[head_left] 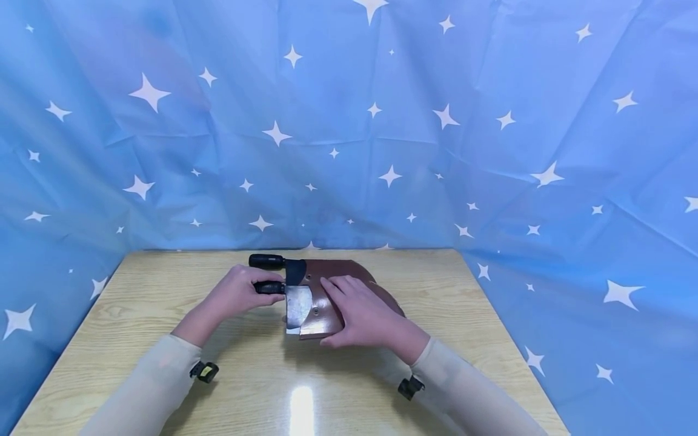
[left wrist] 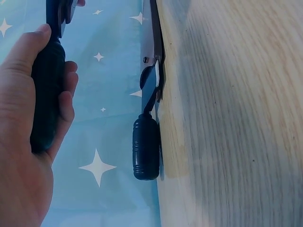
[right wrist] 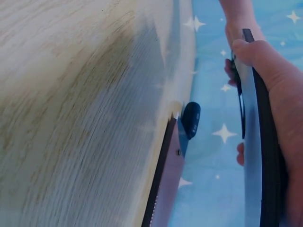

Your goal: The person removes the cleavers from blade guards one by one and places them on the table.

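My left hand (head_left: 237, 293) grips the black handle (head_left: 269, 287) of a broad-bladed knife, its fingers and thumb wrapped round it in the left wrist view. A shiny strip of the blade (head_left: 297, 306) shows between the handle and a brown sheath (head_left: 319, 326). My right hand (head_left: 362, 312) holds that sheath, with the thumb on one face and fingertips on the other in the right wrist view. The rest of the blade is hidden. Behind it, a second knife (head_left: 266, 261) with a black handle and dark blade lies on the table in a brown sheath (head_left: 338, 267).
The wooden table (head_left: 245, 387) has its far edge against a blue curtain (head_left: 349, 200) with white stars. The second knife lies close to that far edge. A small dark device (head_left: 204, 371) sits on the left wrist, another (head_left: 410, 387) on the right.
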Demonstrator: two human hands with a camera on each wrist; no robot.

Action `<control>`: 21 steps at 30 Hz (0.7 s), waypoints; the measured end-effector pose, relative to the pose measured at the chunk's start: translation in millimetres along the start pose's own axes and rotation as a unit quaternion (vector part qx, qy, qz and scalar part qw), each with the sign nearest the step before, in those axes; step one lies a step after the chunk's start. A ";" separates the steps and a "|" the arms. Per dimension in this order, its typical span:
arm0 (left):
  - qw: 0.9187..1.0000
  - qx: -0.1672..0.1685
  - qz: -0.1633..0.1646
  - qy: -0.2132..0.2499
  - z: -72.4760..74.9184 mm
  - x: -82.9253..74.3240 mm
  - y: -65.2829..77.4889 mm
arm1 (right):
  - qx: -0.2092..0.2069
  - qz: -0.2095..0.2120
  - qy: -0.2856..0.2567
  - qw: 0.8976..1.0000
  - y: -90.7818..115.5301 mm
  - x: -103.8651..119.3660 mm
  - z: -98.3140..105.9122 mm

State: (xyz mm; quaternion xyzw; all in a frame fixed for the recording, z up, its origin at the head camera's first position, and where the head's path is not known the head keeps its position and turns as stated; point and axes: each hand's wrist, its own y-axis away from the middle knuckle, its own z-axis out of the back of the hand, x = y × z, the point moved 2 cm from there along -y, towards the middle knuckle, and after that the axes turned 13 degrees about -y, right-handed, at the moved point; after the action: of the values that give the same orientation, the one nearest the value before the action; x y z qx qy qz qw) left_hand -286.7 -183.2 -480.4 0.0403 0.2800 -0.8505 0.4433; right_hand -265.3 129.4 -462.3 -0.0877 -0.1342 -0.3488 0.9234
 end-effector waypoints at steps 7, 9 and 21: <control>1.000 0.005 0.014 0.004 -3.1 -1.0 1.1 | -0.003 0.015 0.012 1.000 2.6 -2.5 1.3; 1.000 0.008 0.019 0.004 -4.0 -0.3 1.7 | -0.005 0.021 0.013 1.000 2.3 -2.9 0.9; 0.999 0.011 0.045 0.024 -0.6 -2.4 2.0 | -0.013 0.036 0.034 0.999 3.7 -4.0 0.7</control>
State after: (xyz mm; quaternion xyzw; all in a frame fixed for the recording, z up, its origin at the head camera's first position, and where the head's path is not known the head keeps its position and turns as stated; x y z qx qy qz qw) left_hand -283.8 -182.1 -481.0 0.0779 0.2793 -0.8316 0.4736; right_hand -265.9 134.8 -463.2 -0.0924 -0.0947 -0.3203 0.9380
